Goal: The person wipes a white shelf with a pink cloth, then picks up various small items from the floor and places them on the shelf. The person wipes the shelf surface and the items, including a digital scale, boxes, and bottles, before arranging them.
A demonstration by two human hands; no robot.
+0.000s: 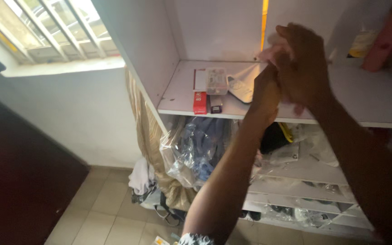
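Observation:
Both my hands are raised in front of a white shelf unit (182,97). My right hand (302,63) wraps over the fingers of my left hand (266,88), the two pressed together. A small pale pink thing (271,50) shows between them; I cannot tell what it is or which hand holds it. On the shelf just left of my hands lie a clear plastic box (217,80), a red box (200,102), a small dark item (216,105) and a white flat object (241,86).
Clear plastic bags (191,149) and dark clothes fill the lower shelves. A beige curtain (148,136) hangs by the unit's left side. A barred window (55,27) is upper left, a dark door (19,181) at left, clothes (141,181) on the tiled floor.

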